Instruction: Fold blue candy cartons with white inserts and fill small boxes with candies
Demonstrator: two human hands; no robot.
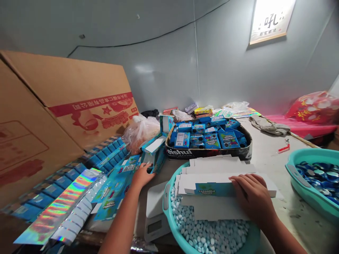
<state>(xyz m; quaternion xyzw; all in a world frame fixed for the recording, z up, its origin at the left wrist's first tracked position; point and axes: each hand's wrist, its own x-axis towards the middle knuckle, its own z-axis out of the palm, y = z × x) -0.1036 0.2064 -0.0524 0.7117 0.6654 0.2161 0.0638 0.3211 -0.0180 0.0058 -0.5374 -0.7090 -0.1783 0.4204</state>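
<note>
My left hand point(144, 175) has its fingers curled over the near end of an open blue display box point(159, 160), whose flap stands up at the back. My right hand point(253, 194) grips the edge of a partly folded white and blue carton point(212, 189) printed "Caramelo Macizo". More cardboard blanks point(219, 165) lie beneath it across a turquoise basin point(167, 208) of small pale blue candies point(203, 231). Flat printed blue cartons point(111, 204) are spread left of my left hand. A tray point(209, 153) behind the basin is heaped with small blue boxes point(212, 141).
A grey-white scale point(156, 225) stands left of the basin. Another turquoise basin point(293, 173) at right holds shiny blue-wrapped pieces. A large cardboard box point(66, 81) rises at left, with blue packs and a shiny holographic sheet point(63, 208) before it. A grey cloth point(268, 125) lies at back right.
</note>
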